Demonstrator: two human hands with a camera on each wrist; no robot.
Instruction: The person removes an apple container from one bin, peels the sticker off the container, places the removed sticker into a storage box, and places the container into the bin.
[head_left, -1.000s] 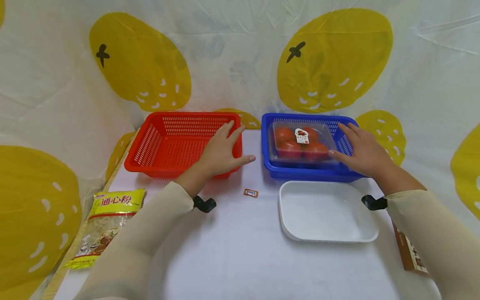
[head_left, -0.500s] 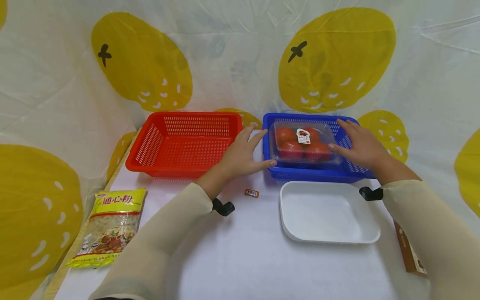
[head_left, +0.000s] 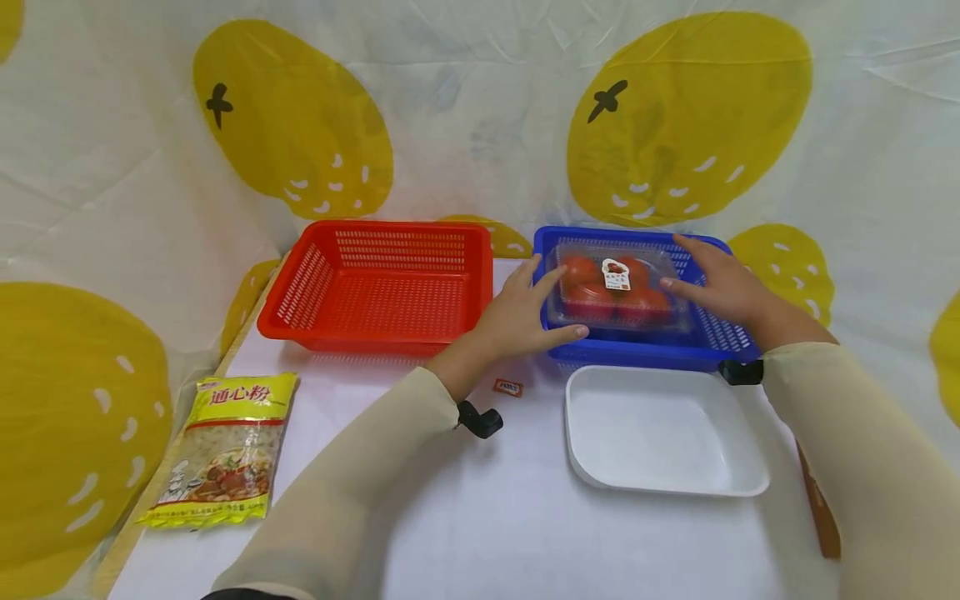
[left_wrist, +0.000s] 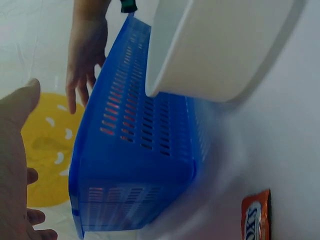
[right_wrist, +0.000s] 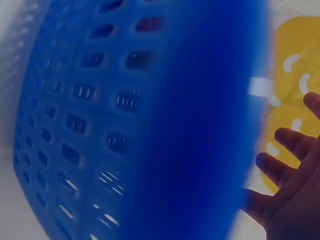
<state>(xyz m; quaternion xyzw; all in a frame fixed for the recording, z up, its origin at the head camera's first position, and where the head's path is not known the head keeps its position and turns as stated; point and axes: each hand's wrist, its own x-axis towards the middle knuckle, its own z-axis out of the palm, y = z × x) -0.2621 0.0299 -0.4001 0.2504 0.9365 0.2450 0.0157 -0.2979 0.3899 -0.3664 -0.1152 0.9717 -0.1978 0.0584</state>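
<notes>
A clear plastic box of red tomatoes (head_left: 588, 302) with a white label lies in the blue basket (head_left: 645, 353). My left hand (head_left: 521, 321) is over the basket's left rim, fingers spread and thumb pointing at the box's near left corner. At the right end my right hand (head_left: 723, 285) reaches over the rim, thumb and fingers apart beside the box. In the left wrist view, the blue basket (left_wrist: 135, 165) shows from its side, with the left hand (left_wrist: 12, 150) above its rim. The right wrist view has the basket wall (right_wrist: 75, 115) up close and the right hand's spread fingers (right_wrist: 280, 170).
A red basket (head_left: 382, 343) stands left of the blue one. In front of the blue basket is a white tray (head_left: 667, 433). A small orange packet (head_left: 508, 387), a yellow-topped pasta bag (head_left: 225, 450) and a brown box (head_left: 819, 508) lie on the white table (head_left: 480, 517).
My left hand has moved right, from over the red basket's right end to the blue basket's left rim. The right hand has stayed by the box, its forearm shifting slightly.
</notes>
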